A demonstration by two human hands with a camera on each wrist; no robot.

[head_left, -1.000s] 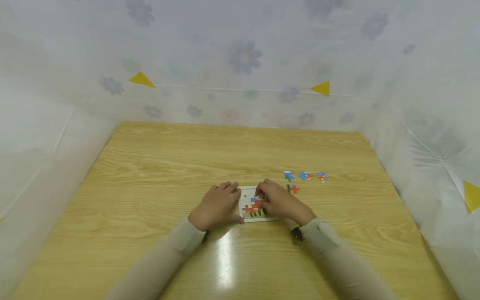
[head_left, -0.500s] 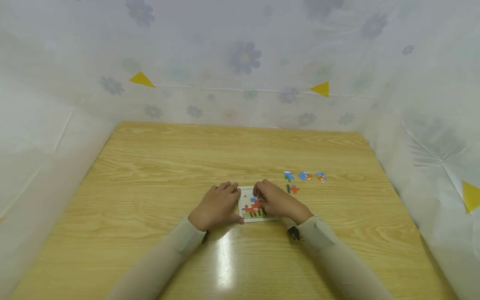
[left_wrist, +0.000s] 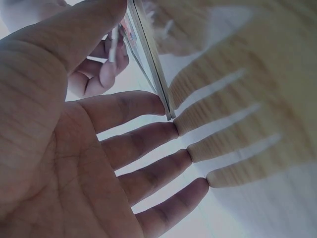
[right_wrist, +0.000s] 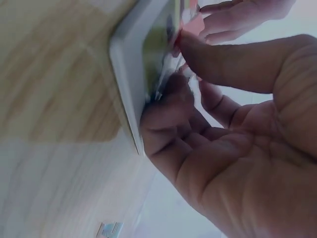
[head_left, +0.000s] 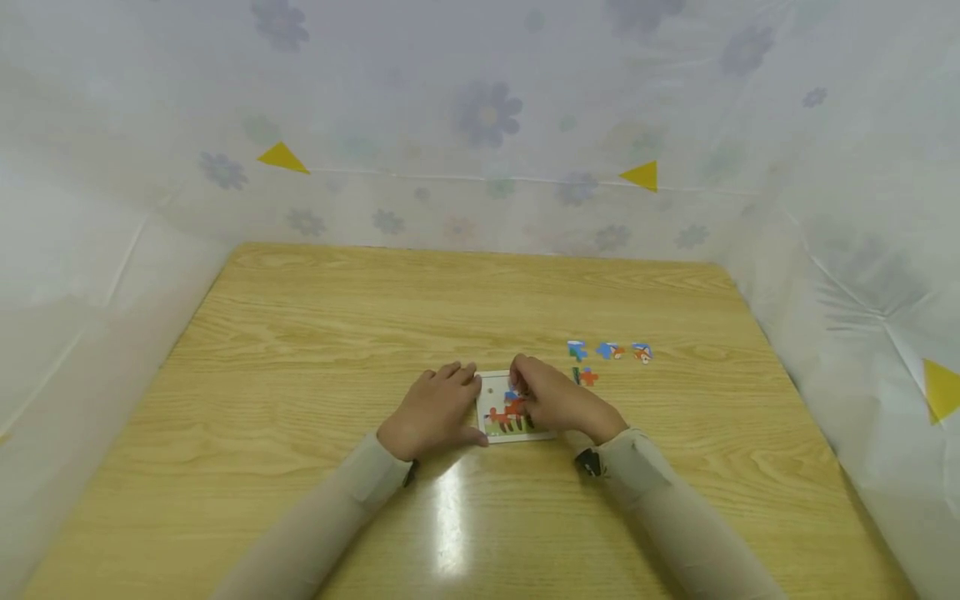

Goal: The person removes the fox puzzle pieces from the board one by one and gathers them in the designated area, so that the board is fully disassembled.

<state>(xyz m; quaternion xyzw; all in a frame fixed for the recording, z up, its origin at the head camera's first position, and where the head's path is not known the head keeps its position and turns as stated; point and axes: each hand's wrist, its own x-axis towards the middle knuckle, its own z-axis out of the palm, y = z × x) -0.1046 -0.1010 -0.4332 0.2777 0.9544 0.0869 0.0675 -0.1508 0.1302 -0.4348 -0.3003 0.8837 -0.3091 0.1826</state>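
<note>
A small white puzzle tray (head_left: 497,381) lies on the table, with joined pieces showing an orange animal on green grass along its lower part. My left hand (head_left: 433,414) is beside the tray, its fingers straight; in the left wrist view the thumb and index finger touch the tray's edge. Over the right part of the tray, my right hand (head_left: 564,402) has its fingers curled and covers some of the picture. A puzzle piece (left_wrist: 114,44), seen edge-on in the left wrist view, is pinched in the right fingers. Its printed face is mostly hidden.
Several loose puzzle pieces lie right of and behind the tray, among them a blue and green one (head_left: 576,351), a fox-faced one (head_left: 642,354) and an orange one (head_left: 588,377). A pale flowered curtain (head_left: 420,125) surrounds the wooden table (head_left: 337,317).
My right hand has shifted slightly over the tray, first a little left, then slightly back right. The left hand and the loose pieces have stayed in place.
</note>
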